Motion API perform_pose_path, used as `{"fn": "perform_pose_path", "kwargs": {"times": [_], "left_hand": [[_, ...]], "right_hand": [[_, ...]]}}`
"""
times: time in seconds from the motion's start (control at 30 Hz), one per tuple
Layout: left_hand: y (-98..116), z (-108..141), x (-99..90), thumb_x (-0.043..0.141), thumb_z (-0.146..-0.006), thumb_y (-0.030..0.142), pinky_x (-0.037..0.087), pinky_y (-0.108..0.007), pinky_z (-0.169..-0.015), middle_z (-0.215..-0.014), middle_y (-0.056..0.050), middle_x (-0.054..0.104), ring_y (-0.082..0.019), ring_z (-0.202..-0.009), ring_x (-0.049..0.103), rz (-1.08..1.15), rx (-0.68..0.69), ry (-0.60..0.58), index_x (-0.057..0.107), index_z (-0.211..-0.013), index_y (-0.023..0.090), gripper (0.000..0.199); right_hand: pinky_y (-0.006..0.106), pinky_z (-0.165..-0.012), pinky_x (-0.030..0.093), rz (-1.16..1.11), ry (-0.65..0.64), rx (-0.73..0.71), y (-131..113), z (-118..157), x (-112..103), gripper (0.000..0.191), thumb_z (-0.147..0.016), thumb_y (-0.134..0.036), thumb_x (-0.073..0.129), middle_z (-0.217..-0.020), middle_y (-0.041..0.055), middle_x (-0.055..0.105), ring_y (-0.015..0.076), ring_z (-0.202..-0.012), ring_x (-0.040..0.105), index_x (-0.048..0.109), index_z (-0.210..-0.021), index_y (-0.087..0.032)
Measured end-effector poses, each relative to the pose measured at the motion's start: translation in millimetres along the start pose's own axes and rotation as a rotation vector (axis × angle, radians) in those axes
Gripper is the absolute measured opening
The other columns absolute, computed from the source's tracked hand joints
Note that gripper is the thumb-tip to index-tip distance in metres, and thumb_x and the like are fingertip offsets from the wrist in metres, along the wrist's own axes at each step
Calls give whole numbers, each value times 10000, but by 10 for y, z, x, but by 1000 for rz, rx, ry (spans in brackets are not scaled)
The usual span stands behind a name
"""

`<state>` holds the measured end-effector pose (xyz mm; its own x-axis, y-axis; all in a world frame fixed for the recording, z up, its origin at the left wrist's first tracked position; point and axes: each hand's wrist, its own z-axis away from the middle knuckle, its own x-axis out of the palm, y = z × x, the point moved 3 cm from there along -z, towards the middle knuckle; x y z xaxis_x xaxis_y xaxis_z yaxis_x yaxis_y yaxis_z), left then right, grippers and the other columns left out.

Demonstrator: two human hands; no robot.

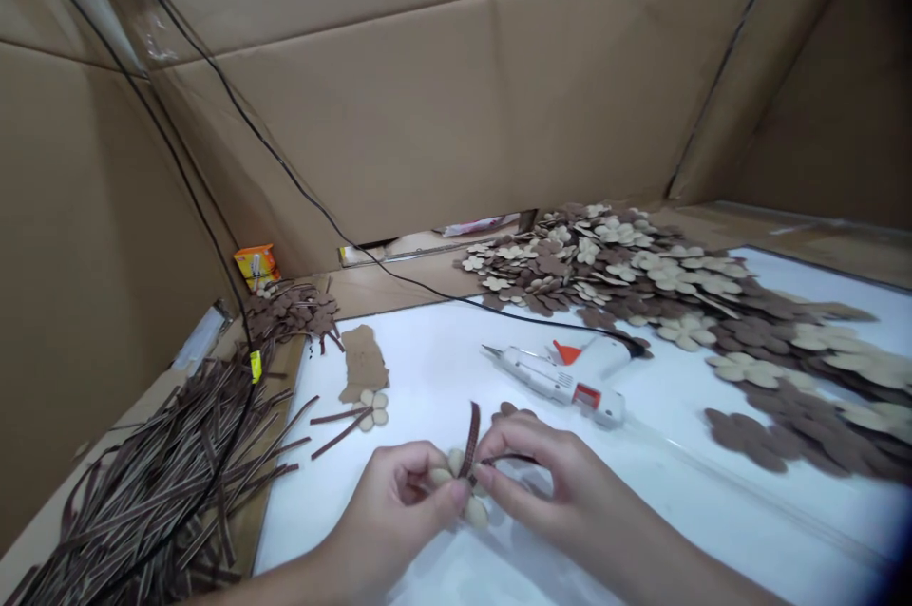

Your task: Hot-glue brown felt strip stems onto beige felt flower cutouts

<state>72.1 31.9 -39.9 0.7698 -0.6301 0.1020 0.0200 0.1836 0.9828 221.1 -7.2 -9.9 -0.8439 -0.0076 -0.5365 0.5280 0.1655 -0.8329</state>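
Near the front of the white board, my left hand (pixel 409 501) pinches a beige flower cutout (pixel 476 513) between thumb and fingers. A dark brown ribbon (pixel 472 430) with light stitching stands up from the flower's middle. My right hand (pixel 538 473) is closed on the ribbon at the flower's centre, and a dark end sticks out past its fingers. Just behind this hand lies a brown flower cutout (pixel 509 410), partly covered. Beyond the hands rests a white glue gun (pixel 562 378) with a red trigger and a clear glue stick (pixel 712 459) trailing right.
Brown ribbon strips (pixel 163 473) are heaped at left. Behind them sit more brown pieces (pixel 292 310) and an orange box (pixel 256 266). A beige flower with ribbon tails (pixel 371 410) lies beside a cardboard scrap (pixel 365 361). Flower cutouts (pixel 627 264) pile up at right. A black cable (pixel 399 278) crosses behind.
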Motion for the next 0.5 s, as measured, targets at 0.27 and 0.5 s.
{"fn": "perform_pose_path", "kwargs": {"times": [0.27, 0.5], "left_hand": [[-26, -18, 14, 666, -633, 530, 315, -208, -515, -540, 13, 448, -93, -523, 400, -111, -1, -7, 498, -576, 147, 422], [-63, 3, 47, 608, -647, 280, 313, -212, -504, -538, 14, 468, -98, -519, 418, -250, -21, -19, 506, -548, 143, 198]], "right_hand": [[308, -738, 441, -50, -47, 30, 18, 12, 19, 140, -798, -275, 500, -810, 27, 608, 193, -827, 567, 570, -902, -212], [274, -697, 442, -24, -51, 61, 45, 3, 15, 259, -852, -411, 441, -764, 30, 561, 191, -797, 550, 533, -722, -206]]}}
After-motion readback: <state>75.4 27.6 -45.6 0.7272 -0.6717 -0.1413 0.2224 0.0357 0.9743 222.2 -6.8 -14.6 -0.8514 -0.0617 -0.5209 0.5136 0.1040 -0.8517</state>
